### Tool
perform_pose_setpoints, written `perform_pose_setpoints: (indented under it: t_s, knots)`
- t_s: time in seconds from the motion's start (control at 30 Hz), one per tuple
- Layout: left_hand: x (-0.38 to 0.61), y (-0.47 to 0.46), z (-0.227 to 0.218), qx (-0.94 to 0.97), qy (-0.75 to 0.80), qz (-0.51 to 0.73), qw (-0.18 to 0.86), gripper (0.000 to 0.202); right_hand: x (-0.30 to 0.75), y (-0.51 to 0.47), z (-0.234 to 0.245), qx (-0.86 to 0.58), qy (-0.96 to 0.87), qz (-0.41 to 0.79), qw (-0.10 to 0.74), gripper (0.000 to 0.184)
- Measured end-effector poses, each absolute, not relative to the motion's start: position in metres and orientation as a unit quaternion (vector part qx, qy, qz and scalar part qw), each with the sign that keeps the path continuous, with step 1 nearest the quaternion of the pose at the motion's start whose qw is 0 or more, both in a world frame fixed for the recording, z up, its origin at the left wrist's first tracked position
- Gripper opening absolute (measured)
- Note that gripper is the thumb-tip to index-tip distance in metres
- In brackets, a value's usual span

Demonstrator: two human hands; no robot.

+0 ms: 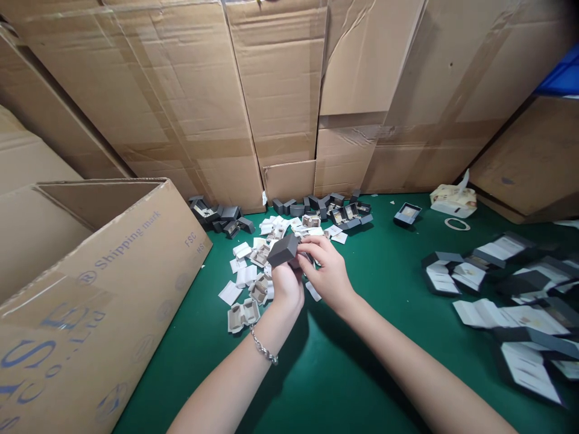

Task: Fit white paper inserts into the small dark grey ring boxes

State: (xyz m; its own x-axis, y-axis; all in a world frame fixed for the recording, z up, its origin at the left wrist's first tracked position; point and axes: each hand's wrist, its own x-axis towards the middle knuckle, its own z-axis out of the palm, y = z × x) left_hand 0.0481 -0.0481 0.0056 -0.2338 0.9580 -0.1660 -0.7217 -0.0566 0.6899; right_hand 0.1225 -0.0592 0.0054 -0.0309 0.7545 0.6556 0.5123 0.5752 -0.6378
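Note:
A small dark grey box (283, 249) is held up above the green table, near the middle of the view. My left hand (288, 284) grips it from below, with most of its fingers hidden behind the box. At the box's right side, my right hand (326, 265) has its thumb and fingertips closed together against the edge. Whether those fingertips pinch the box itself or something small in it is hidden. Beneath and behind my hands lie scattered white box inserts (243, 314) and folded white papers (230, 293).
A large open carton (149, 259) stands at the left. Dark boxes (296, 210) line the back, and more open ones (441, 272) lie at the right. A tissue pack (453, 200), a white ring (457, 224) and one open box (407, 214) sit at the back right. Cardboard (289, 90) walls the rear.

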Motion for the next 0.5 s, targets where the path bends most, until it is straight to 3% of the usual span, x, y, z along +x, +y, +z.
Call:
perform_pose_setpoints:
  t_s: [0.3,0.5]
  knots:
    - [0.048,-0.048,0.01,0.148,0.305,0.72,0.606,0.005,0.121,-0.063,0.009,-0.457,-0.707,0.098,0.531,0.014]
    - [0.047,-0.051,0.006,0.207,0.317,0.645,0.664,0.012,0.134,-0.054,0.014,-0.496,-0.657,0.154,0.547,0.011]
